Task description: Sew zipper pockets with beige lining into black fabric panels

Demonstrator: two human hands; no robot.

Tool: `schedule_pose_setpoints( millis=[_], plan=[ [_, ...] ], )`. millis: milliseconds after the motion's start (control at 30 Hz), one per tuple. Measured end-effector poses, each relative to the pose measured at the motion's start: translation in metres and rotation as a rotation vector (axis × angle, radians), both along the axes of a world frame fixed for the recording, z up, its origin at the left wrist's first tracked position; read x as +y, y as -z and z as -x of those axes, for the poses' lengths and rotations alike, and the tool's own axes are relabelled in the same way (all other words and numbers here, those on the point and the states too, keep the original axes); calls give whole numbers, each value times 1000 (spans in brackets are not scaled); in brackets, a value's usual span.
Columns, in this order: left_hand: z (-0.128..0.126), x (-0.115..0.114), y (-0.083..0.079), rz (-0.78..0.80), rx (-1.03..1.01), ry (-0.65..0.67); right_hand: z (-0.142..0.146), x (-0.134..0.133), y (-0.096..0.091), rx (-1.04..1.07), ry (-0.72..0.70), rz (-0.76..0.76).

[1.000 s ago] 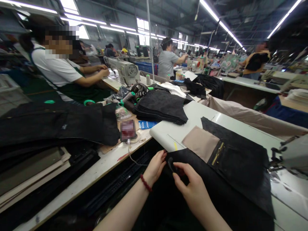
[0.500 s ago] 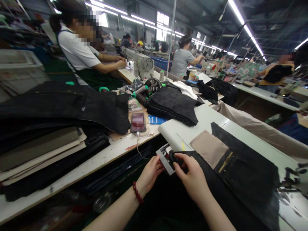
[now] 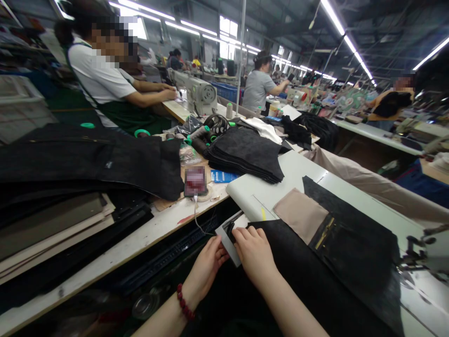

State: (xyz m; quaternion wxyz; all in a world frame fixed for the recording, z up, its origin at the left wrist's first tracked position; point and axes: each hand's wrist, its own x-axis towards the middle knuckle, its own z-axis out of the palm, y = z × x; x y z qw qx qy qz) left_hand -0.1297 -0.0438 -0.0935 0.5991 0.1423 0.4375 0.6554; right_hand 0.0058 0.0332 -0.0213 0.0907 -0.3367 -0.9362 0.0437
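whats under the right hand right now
The right hand lies over the edge of a black fabric panel, and its fingertips reach a white flat card. The hand hides whatever lies directly beneath the palm.

Left hand [image 3: 206, 266], right hand [image 3: 252, 252] — close, curled

2 hands [image 3: 206, 267] [image 3: 253, 252], 1 beige fabric patch [image 3: 300, 215], 1 zipper [image 3: 324, 233].

White rectangular card [image 3: 224, 245], small black piece [image 3: 229, 230] on it, tilted, lifted just off black fabric panel's [image 3: 315, 267] edge.
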Motion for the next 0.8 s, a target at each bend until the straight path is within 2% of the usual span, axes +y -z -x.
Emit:
schedule_pose_setpoints(
  millis=[300, 400, 500, 633, 767, 800],
  plan=[
    [-2, -5, -11, -29, 20, 9, -11, 7, 2, 47, -97, 50],
    [-3, -3, -14, -34, 26, -4, -12, -1, -4, 87, -72, 52],
    [-6, 5, -14, -44, 36, -22, -24, -18, -14, 213, -24, 65],
    [-16, 26, -11, -82, 33, -28, -66, -41, -20, 388, -20, 16],
    [-33, 57, -7, -131, 6, -22, -126, -62, 3, 439, -44, -67],
    [-38, 66, -7, -138, -1, -20, -139, -69, 12, 453, -35, -21]
  ],
)
